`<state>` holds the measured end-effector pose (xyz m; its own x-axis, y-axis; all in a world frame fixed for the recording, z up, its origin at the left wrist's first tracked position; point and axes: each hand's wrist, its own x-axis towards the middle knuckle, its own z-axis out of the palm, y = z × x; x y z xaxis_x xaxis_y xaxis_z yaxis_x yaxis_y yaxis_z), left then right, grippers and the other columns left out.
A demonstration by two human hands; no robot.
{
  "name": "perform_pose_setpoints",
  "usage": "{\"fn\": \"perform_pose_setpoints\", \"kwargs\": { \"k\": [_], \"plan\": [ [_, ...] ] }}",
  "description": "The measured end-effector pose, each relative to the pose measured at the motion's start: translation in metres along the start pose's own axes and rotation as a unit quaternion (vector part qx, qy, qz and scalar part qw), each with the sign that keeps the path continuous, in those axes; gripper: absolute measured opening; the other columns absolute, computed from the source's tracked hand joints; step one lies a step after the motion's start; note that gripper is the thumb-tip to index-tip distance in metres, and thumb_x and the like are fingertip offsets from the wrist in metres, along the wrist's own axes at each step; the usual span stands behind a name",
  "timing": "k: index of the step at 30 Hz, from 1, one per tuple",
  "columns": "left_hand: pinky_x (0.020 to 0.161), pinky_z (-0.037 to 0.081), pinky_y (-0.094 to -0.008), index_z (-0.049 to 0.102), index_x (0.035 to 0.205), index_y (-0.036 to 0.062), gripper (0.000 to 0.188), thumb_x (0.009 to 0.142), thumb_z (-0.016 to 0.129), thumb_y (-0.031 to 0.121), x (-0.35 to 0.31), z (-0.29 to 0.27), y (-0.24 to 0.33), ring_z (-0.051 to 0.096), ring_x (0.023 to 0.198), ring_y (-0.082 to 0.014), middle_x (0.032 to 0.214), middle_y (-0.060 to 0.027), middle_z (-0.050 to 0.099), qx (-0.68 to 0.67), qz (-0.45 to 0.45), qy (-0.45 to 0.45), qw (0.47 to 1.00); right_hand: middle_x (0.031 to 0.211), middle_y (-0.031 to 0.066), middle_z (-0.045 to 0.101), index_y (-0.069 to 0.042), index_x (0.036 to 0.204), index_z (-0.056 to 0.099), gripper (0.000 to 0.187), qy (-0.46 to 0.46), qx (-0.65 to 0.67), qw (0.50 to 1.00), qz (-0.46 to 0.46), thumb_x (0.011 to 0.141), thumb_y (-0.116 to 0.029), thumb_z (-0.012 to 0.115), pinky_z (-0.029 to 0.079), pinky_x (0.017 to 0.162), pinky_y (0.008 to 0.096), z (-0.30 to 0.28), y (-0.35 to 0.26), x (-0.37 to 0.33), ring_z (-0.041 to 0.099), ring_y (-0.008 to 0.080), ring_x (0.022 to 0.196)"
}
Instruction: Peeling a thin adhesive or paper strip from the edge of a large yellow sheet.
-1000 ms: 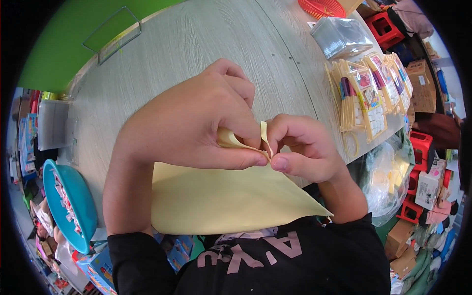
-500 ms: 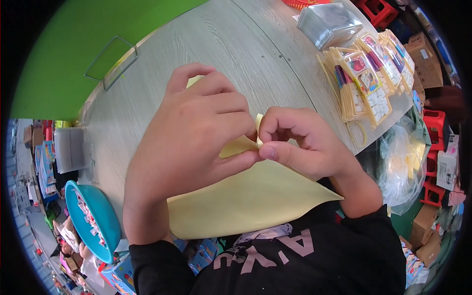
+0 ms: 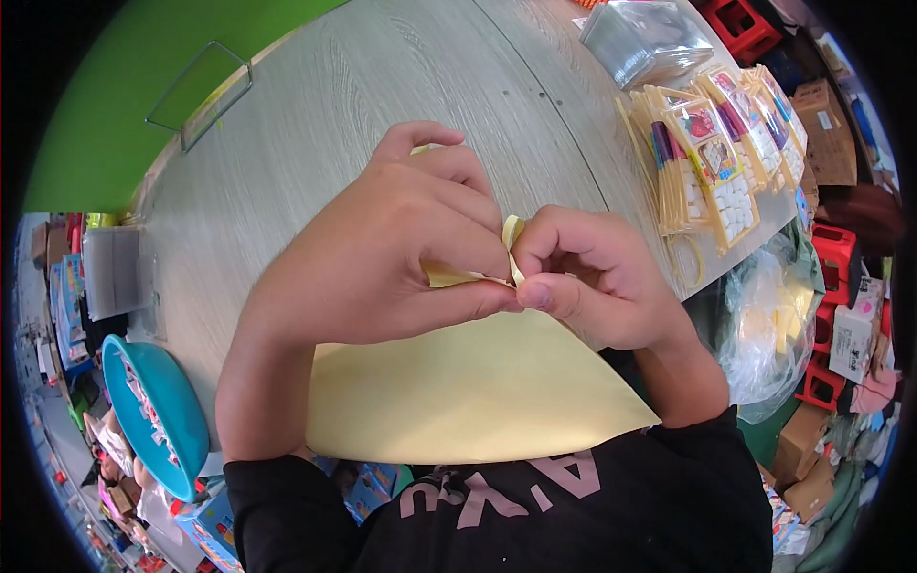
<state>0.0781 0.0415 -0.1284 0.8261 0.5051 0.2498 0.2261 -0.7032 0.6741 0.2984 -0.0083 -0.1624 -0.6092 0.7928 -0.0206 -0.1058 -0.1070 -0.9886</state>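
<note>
A pale yellow soft sheet point(image 3: 468, 396) hangs between my forearms and over the near table edge, its near edge against my black shirt. My left hand point(image 3: 401, 244) pinches the far part of the sheet between thumb and forefinger, its other fingers curled above. Close against it, my right hand point(image 3: 592, 272) has thumb and forefinger pressed together on a narrow yellow strip point(image 3: 514, 234), which loops up between the two hands. The fingertips of both hands nearly touch. How the strip joins the sheet is hidden by my fingers.
At the right lie clear-windowed yellow packs point(image 3: 712, 167) with white pieces, beside a stack of clear plastic sleeves point(image 3: 645, 43). A turquoise basin point(image 3: 158, 420) of small wrapped pieces stands at left. A wire frame point(image 3: 201, 95) is at the table's far-left edge; a clear plastic bag point(image 3: 764, 325) hangs at right.
Both hands have shifted slightly right, still pinching. The yellow strip now bends into a small loop above my fingertips. The whole view has shifted a little.
</note>
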Motion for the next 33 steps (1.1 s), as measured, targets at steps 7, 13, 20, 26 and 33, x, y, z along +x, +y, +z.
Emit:
{"fn": "perform_pose_setpoints", "kwargs": {
  "k": [7,13,20,26,33],
  "plan": [
    [0.099,0.032,-0.0504,0.069,0.070,0.0115,0.012,0.070,0.079,0.018,-0.001,0.005,-0.005,0.054,0.078,-0.0197,0.065,0.0025,0.055,-0.036,0.039,0.021,0.998,0.084,0.0026,0.056,-0.001,0.090,0.054,0.018,-0.006,-0.029,0.999,-0.034,0.091,-0.016,0.064,0.039,0.066,0.0215,0.001,-0.001,-0.002,0.050,0.0076,0.076],
    [0.098,0.033,-0.0497,0.068,0.068,0.0118,0.014,0.068,0.081,0.018,0.000,0.003,-0.005,0.054,0.077,-0.0188,0.064,0.0030,0.054,-0.037,0.054,0.024,0.998,0.085,0.0032,0.056,0.000,0.091,0.055,0.020,-0.001,0.060,0.998,-0.023,0.088,-0.016,0.067,0.040,0.066,0.0215,0.001,0.002,-0.001,0.051,0.0081,0.077],
    [0.098,0.033,-0.0480,0.066,0.065,0.0123,0.017,0.066,0.082,0.019,-0.002,0.005,-0.006,0.053,0.074,-0.0174,0.060,0.0030,0.048,-0.017,0.046,0.008,0.999,0.083,0.0003,0.061,-0.001,0.097,0.058,0.012,-0.063,0.121,0.991,0.004,0.092,-0.011,0.063,0.044,0.060,0.0200,-0.008,0.005,0.003,0.054,0.0042,0.071],
    [0.097,0.033,-0.0476,0.066,0.066,0.0127,0.016,0.066,0.082,0.019,-0.002,0.007,-0.006,0.052,0.072,-0.0177,0.060,0.0033,0.048,-0.017,0.047,0.021,0.999,0.082,0.0004,0.058,-0.001,0.092,0.057,0.017,-0.057,0.118,0.991,0.041,0.090,-0.015,0.066,0.041,0.061,0.0206,-0.005,0.000,0.003,0.053,0.0055,0.072],
    [0.097,0.033,-0.0472,0.067,0.067,0.0128,0.015,0.068,0.081,0.019,0.000,0.004,-0.008,0.051,0.071,-0.0175,0.060,0.0033,0.048,-0.025,0.056,0.019,0.998,0.084,0.0010,0.056,-0.001,0.091,0.056,0.027,-0.029,0.020,0.999,-0.025,0.087,-0.023,0.070,0.041,0.067,0.0228,-0.006,0.006,-0.002,0.052,0.0086,0.076]
  ]
}}
